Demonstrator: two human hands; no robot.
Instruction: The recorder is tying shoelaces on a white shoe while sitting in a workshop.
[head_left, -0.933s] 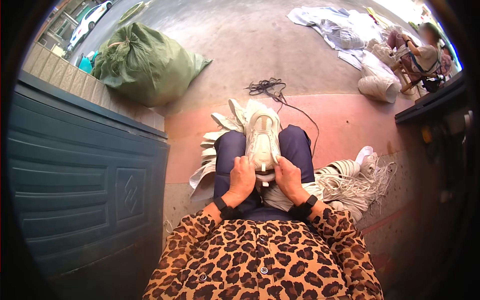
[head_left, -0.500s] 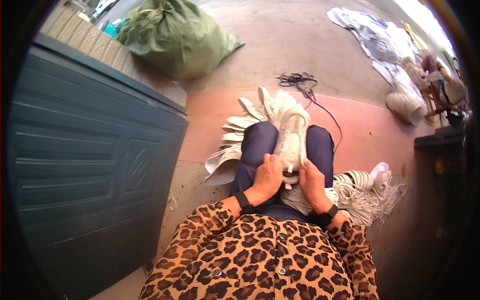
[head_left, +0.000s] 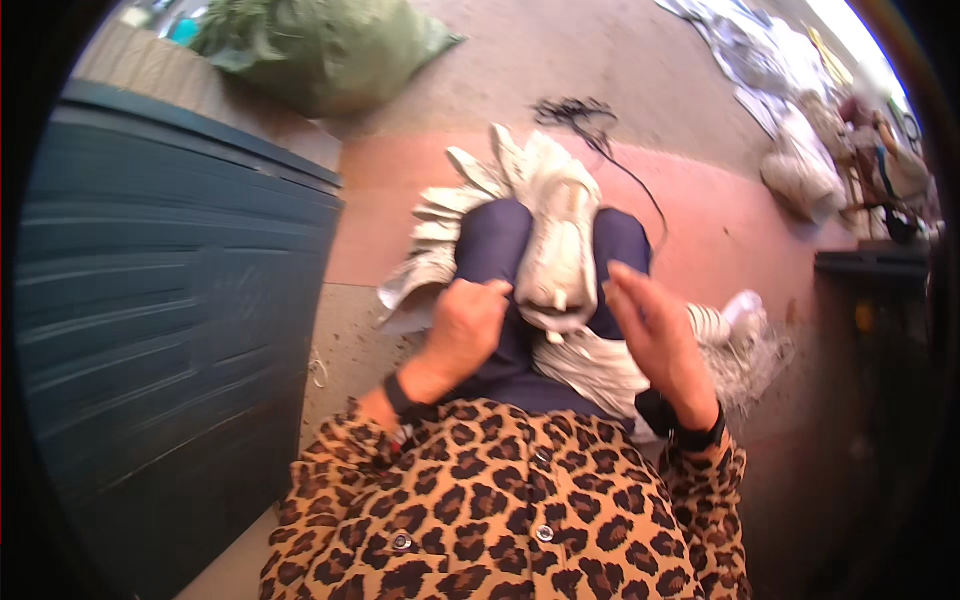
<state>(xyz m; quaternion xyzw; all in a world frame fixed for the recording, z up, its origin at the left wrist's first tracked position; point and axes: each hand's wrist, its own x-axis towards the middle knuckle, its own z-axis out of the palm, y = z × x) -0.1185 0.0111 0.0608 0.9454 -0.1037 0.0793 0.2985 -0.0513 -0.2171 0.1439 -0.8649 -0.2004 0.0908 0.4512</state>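
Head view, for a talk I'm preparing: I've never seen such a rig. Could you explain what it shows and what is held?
There is no machine here, only a person in a leopard-print shirt. The camera is worn on the head and looks down; its fisheye lens bends straight edges. A pale shoe piece lies between the knees. The left hand is curled beside it; the right hand is open on the other side. Neither seems to grip it, though blur hides whether the left pinches anything small. More pale pieces fan out to the left, and a dark cord lies on the floor ahead.
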